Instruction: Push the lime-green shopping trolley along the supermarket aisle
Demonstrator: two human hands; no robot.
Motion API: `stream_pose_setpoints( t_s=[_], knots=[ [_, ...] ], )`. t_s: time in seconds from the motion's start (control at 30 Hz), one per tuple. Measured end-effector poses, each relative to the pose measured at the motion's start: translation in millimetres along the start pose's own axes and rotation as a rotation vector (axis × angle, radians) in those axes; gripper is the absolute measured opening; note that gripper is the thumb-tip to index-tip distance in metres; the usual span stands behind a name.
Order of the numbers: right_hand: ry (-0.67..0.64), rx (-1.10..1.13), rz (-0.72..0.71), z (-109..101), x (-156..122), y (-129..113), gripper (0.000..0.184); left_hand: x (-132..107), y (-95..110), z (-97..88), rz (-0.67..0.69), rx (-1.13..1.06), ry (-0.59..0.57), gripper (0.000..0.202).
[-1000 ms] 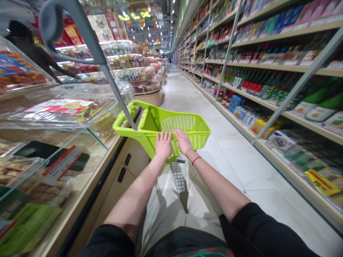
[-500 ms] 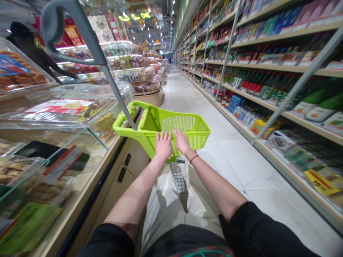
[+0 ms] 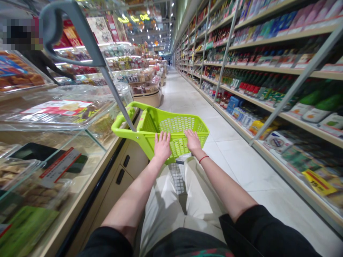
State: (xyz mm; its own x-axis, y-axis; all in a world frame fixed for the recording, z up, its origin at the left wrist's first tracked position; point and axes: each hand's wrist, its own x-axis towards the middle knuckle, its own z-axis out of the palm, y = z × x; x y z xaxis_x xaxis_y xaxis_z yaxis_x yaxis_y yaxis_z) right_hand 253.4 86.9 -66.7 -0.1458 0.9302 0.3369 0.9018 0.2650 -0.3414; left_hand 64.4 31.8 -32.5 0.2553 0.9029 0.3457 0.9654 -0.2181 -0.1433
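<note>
Right hand (image 3: 192, 140) shifted, left hand (image 3: 162, 147) on basket (image 3: 177, 125)

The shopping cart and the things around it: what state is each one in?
Left hand: open, resting on the cart's rim.
Right hand: open, resting on the rim.
Green shopping cart: beside the counter, long grey handle untouched.
Display case lid: closed.
Counter drawers: shut.
Store shelves: stocked.
</note>
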Motion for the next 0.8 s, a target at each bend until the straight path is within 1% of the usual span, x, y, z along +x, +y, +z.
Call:
stream_pose_setpoints(
  t_s=[0.1, 0.2, 0.27, 0.37, 0.47, 0.53, 0.6, 0.7, 0.8],
  knots=[
    [0.019, -0.004, 0.096, 0, 0, 0, 0.07, 0, 1, -0.6, -0.007, -0.005, -0.013, 0.083],
    [0.041, 0.066, 0.116, 8, 1, -20, 0.073, 0, 1, -0.5, -0.01, -0.011, -0.011, 0.083],
    [0.037, 0.126, 0.075, 14, 1, -38, 0.076, 0, 1, -0.6, -0.01, -0.013, -0.011, 0.081],
    [-0.009, 0.213, -0.018, 16, 2, -63, 0.078, -1, 1, -1.2, -0.005, -0.013, -0.015, 0.079],
    [-0.062, 0.279, -0.099, 12, 2, -74, 0.081, -1, 1, -2.1, 0.001, -0.011, -0.022, 0.078],
    [-0.082, 0.271, -0.146, 7, 1, -72, 0.082, -1, 1, -2.3, -0.001, -0.01, -0.021, 0.077],
    [-0.088, 0.219, -0.16, 4, 0, -63, 0.081, -1, 2, -2.2, -0.004, -0.006, -0.012, 0.077],
    [-0.085, 0.12, -0.113, 0, -1, -39, 0.078, -1, 1, -1.7, -0.001, -0.001, 0.002, 0.079],
    [-0.065, 0.04, -0.061, -5, -1, -7, 0.074, -1, 0, -1.2, 0.006, 0.003, 0.012, 0.081]
  ],
)
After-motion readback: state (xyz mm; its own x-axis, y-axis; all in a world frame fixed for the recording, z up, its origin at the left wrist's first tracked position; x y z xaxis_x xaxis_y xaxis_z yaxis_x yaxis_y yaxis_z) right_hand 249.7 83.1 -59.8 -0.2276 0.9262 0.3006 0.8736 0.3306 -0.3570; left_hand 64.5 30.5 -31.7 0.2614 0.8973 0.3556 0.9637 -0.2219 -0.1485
